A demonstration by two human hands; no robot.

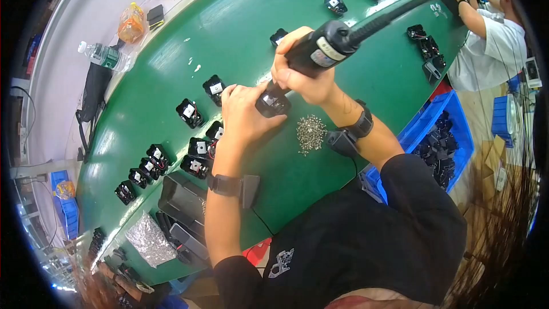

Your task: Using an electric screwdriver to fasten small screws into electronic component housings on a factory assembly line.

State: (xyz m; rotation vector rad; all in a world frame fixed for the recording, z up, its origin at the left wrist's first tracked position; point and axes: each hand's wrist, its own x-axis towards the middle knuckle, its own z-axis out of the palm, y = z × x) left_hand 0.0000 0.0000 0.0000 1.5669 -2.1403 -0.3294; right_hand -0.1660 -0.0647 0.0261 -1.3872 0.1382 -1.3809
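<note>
My right hand [307,80] is wrapped round a black corded electric screwdriver [323,48], its thick cable running up to the right. The driver's tip end points down at a small black plastic housing [273,103]; whether the tip touches a screw is hidden by my fingers. My left hand [245,109] grips that housing from its left side, thumb below and fingers above. Just right of the housing, a loose pile of small silvery screws [311,134] lies on the green table [366,74].
Similar black housings [189,112] with white parts stand in rows along the table. By my left forearm are a grey open tray [182,197] and a silvery bag [150,240]. A blue crate [466,137] of black parts stands at right; a co-worker [486,40] sits beyond.
</note>
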